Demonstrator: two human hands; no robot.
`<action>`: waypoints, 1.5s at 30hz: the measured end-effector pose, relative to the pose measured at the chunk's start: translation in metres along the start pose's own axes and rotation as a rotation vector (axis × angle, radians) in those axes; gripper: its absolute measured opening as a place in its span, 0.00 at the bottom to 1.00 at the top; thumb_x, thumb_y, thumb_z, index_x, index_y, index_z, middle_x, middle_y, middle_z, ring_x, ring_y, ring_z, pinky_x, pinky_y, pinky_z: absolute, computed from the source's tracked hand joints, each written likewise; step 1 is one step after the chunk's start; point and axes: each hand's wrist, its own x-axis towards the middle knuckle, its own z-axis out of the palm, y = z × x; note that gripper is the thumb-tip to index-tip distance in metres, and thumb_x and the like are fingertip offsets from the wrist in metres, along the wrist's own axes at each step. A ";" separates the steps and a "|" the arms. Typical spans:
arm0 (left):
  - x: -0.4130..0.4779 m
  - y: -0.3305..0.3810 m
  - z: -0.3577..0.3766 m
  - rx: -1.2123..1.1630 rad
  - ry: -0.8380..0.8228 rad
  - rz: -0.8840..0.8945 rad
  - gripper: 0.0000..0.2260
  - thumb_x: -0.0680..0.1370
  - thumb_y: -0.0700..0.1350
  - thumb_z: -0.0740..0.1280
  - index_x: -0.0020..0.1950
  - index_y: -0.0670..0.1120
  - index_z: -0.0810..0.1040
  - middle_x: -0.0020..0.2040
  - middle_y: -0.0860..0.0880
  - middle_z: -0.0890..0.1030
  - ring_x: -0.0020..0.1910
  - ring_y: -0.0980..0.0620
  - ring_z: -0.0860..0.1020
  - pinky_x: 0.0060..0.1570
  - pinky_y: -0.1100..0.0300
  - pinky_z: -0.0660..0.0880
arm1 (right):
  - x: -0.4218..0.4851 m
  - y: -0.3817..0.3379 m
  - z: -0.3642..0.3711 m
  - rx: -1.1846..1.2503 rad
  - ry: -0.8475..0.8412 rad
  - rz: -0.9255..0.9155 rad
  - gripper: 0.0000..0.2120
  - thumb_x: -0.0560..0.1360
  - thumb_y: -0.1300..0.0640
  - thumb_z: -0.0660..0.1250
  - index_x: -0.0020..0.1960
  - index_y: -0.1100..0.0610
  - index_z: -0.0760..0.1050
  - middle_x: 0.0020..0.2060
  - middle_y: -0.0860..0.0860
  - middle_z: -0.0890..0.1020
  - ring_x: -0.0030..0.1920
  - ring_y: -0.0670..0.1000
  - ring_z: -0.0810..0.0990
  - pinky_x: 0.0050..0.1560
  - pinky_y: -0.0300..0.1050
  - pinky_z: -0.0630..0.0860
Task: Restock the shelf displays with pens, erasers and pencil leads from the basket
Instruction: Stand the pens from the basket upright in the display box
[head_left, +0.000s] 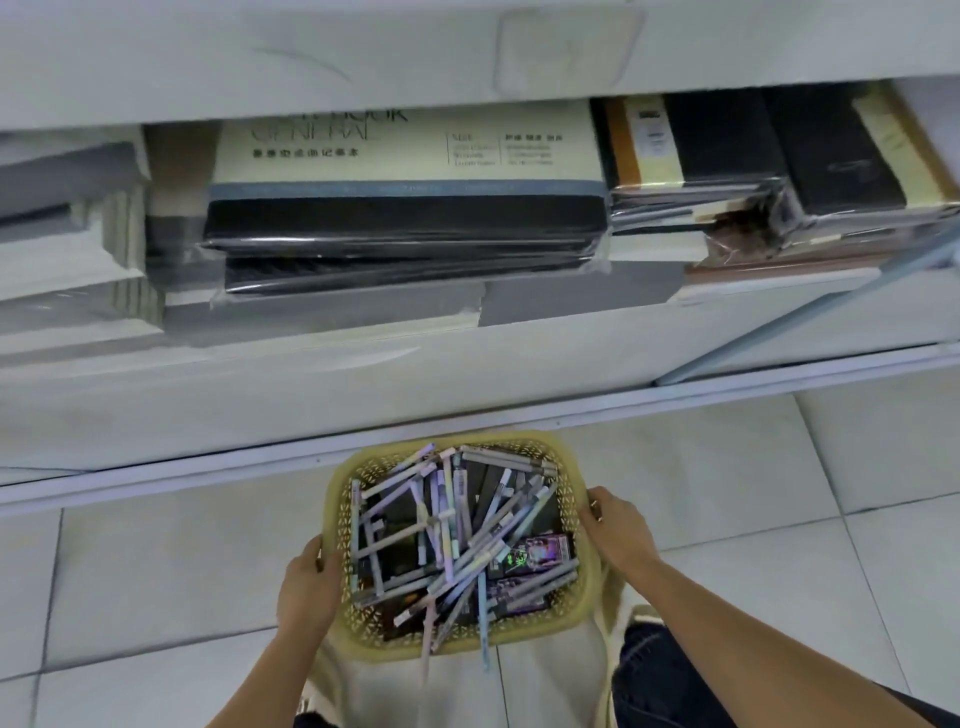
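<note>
A pale yellow plastic basket with lattice walls and a rounded, solid rim is held low in front of the person, over the white tiled floor and just short of the bottom white shelf. The left hand grips the basket's left rim, with the thumb hooked over the edge and the fingers down the outside wall. The right hand grips the right rim, its fingers curled over the top edge.

The basket is filled almost to the brim. A loose tangle of slim pens in pale lilac, grey and light blue lies criss-crossed at every angle. Two of them poke out over the near rim. Under and between the pens lie flat dark packets. Near the right wall there are a few glossy purple printed packets, but their print is too blurred to read.

On the shelf above, stacks of notebooks lie flat in clear plastic wrap, with black and grey covers and cream bands. Below the basket a cream garment and dark trousers show.
</note>
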 end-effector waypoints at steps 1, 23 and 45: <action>0.003 -0.002 0.004 -0.015 0.000 0.010 0.17 0.82 0.45 0.58 0.70 0.43 0.71 0.58 0.41 0.79 0.51 0.42 0.76 0.49 0.52 0.72 | 0.003 0.002 0.003 0.004 0.002 -0.002 0.14 0.82 0.50 0.57 0.61 0.56 0.73 0.51 0.55 0.82 0.49 0.55 0.80 0.46 0.44 0.75; 0.009 0.026 0.070 0.428 0.031 0.546 0.09 0.76 0.39 0.69 0.56 0.45 0.79 0.56 0.46 0.77 0.60 0.44 0.71 0.60 0.53 0.69 | 0.050 -0.062 0.060 -0.244 0.171 -0.347 0.22 0.80 0.58 0.61 0.72 0.56 0.62 0.68 0.54 0.67 0.68 0.54 0.66 0.67 0.47 0.67; -0.061 0.061 0.082 -0.651 -0.356 0.055 0.16 0.80 0.48 0.65 0.53 0.34 0.73 0.44 0.35 0.78 0.39 0.45 0.81 0.40 0.52 0.81 | -0.049 -0.073 0.061 0.269 -0.377 -0.565 0.08 0.80 0.56 0.63 0.44 0.57 0.75 0.36 0.55 0.83 0.35 0.53 0.83 0.41 0.48 0.81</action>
